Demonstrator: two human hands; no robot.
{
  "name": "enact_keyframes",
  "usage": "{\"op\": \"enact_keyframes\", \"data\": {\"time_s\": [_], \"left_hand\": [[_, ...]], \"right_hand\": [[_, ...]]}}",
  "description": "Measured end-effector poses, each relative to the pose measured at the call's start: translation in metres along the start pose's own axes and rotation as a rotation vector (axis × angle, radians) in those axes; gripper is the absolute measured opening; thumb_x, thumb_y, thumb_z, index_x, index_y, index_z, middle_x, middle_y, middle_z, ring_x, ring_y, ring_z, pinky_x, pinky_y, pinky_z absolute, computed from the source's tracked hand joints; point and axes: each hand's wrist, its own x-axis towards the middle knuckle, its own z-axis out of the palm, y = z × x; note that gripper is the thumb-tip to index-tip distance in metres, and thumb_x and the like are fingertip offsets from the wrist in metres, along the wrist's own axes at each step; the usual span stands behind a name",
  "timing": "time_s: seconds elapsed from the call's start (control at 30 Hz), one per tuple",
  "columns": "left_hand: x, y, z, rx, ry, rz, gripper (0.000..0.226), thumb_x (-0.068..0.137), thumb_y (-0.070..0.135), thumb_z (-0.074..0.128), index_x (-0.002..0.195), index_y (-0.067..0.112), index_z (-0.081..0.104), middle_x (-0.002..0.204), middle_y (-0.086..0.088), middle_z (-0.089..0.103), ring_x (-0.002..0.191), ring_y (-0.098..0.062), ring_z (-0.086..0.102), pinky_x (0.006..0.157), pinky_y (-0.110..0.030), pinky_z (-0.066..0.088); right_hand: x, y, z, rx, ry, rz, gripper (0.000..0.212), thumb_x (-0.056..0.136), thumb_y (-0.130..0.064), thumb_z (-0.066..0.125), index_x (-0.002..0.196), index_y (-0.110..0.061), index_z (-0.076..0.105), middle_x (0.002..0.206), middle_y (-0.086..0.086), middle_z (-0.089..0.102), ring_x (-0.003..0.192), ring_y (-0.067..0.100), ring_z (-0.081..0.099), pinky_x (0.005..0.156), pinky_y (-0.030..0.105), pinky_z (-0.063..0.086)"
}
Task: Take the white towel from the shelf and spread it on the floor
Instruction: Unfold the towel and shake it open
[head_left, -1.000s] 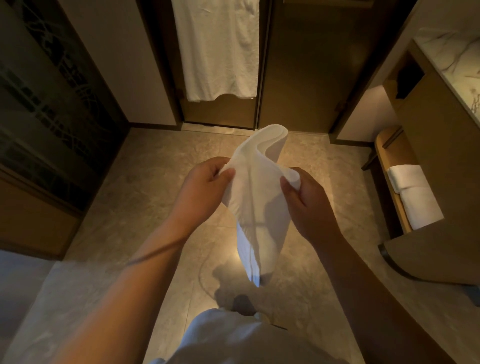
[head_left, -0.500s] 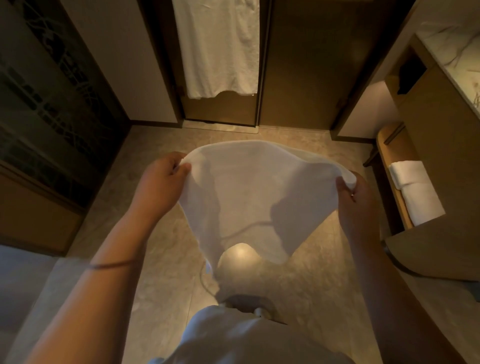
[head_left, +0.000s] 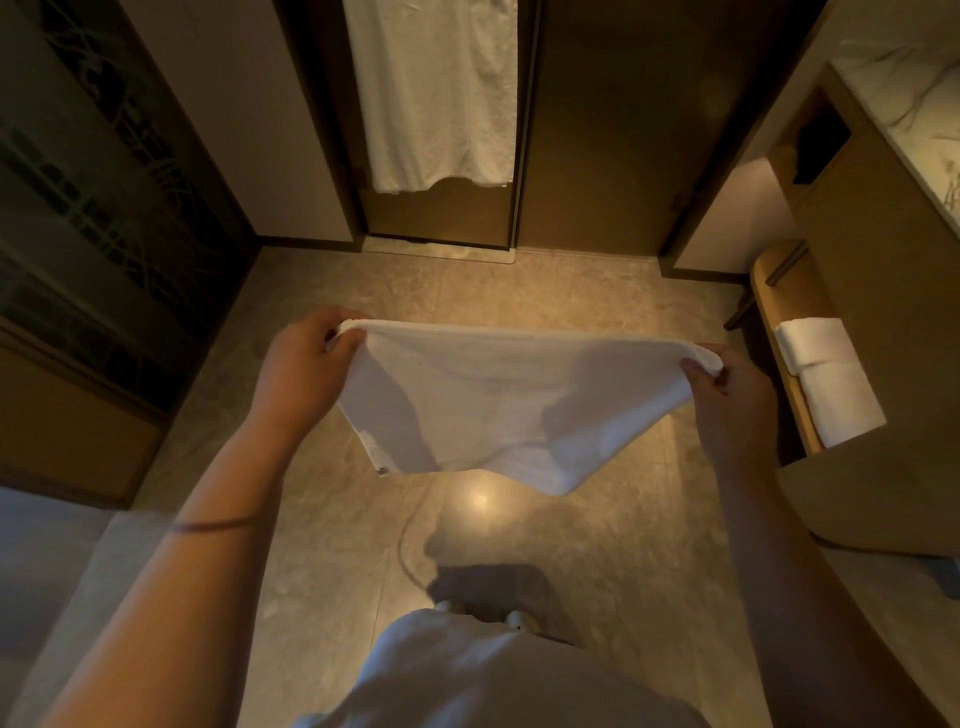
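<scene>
The white towel (head_left: 498, 410) hangs unfolded in the air above the beige tiled floor (head_left: 519, 561), its top edge pulled taut and level. My left hand (head_left: 306, 369) pinches the towel's upper left corner. My right hand (head_left: 727, 389) pinches the upper right corner. The lower edge droops free, with a small label at its bottom left. On the right, the low wooden shelf (head_left: 779, 332) carries another folded white towel (head_left: 826, 379).
A large white towel (head_left: 436, 93) hangs on the dark door straight ahead. A patterned glass panel (head_left: 93, 218) lines the left side. The wooden vanity (head_left: 893, 291) with a marble top stands on the right. My feet (head_left: 483, 616) are below.
The towel was bunched between my hands held close together. My hands have drawn apart sideways, opening it into a wide sheet with a straight top edge.
</scene>
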Motion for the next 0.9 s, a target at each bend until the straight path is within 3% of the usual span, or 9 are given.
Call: {"op": "enact_keyframes", "data": {"time_s": [0.13,0.2,0.37,0.43,0.5,0.6,0.7,0.9], "left_hand": [[-0.011,0.019,-0.004,-0.146,-0.028,0.056,0.018,0.092,0.033,0.055,0.085,0.05,0.057,0.083,0.033,0.059,0.08,0.014,0.059,0.064,-0.014,0.04],[-0.015,0.032,-0.003,-0.206,-0.04,0.061,0.02,0.091,0.032,0.057,0.084,0.05,0.059,0.081,0.038,0.06,0.081,0.015,0.059,0.064,-0.013,0.041],[-0.019,0.057,0.019,-0.205,-0.147,0.087,0.014,0.09,0.026,0.058,0.091,0.039,0.063,0.09,0.019,0.065,0.086,-0.003,0.063,0.069,-0.022,0.049],[-0.021,0.062,0.031,-0.15,-0.167,0.084,0.013,0.089,0.022,0.057,0.094,0.03,0.067,0.089,0.014,0.067,0.086,-0.007,0.064,0.073,-0.028,0.052],[-0.023,0.063,0.041,-0.111,-0.164,0.072,0.014,0.089,0.02,0.057,0.094,0.025,0.069,0.087,0.01,0.067,0.085,-0.009,0.064,0.075,-0.029,0.052],[-0.024,0.059,0.048,-0.089,-0.149,0.038,0.013,0.089,0.022,0.057,0.095,0.022,0.069,0.088,0.008,0.067,0.084,-0.009,0.062,0.076,-0.031,0.052],[-0.026,0.055,0.05,-0.097,-0.133,0.042,0.012,0.088,0.023,0.059,0.093,0.023,0.069,0.089,0.009,0.068,0.082,-0.004,0.061,0.071,-0.025,0.05],[-0.036,0.054,0.054,-0.183,-0.088,-0.029,0.01,0.083,0.021,0.062,0.087,0.022,0.071,0.08,0.015,0.068,0.076,0.0,0.062,0.065,-0.023,0.05]], "right_hand": [[0.003,0.007,-0.002,-0.032,0.035,0.034,0.021,0.093,-0.016,0.055,0.111,-0.012,0.065,0.097,-0.001,0.063,0.089,0.015,0.058,0.071,0.026,0.042],[0.0,0.009,0.002,-0.065,0.047,0.045,0.021,0.092,-0.015,0.055,0.109,-0.012,0.066,0.095,-0.002,0.063,0.089,0.019,0.059,0.066,0.023,0.041],[-0.017,-0.007,0.031,-0.202,0.112,-0.05,0.028,0.086,-0.012,0.065,0.114,-0.012,0.061,0.117,0.007,0.056,0.111,0.022,0.05,0.086,0.021,0.035],[-0.027,-0.021,0.044,-0.173,0.098,-0.154,0.022,0.085,-0.009,0.067,0.106,-0.013,0.06,0.108,0.005,0.057,0.099,0.02,0.054,0.08,0.019,0.039],[-0.039,-0.036,0.055,-0.056,0.022,-0.18,0.013,0.087,-0.012,0.064,0.096,-0.02,0.059,0.092,-0.005,0.059,0.081,0.008,0.057,0.069,0.014,0.043],[-0.057,-0.053,0.07,0.024,-0.204,-0.207,0.006,0.089,-0.019,0.06,0.089,-0.025,0.061,0.079,-0.016,0.06,0.075,-0.001,0.059,0.066,0.009,0.045],[-0.069,-0.063,0.081,0.034,-0.345,-0.227,0.007,0.089,-0.024,0.059,0.089,-0.026,0.065,0.078,-0.021,0.061,0.078,-0.005,0.059,0.066,0.007,0.044],[-0.08,-0.067,0.095,0.143,-0.386,-0.11,0.019,0.082,-0.025,0.07,0.098,-0.031,0.063,0.09,-0.022,0.064,0.078,-0.007,0.061,0.065,0.007,0.045]]}}
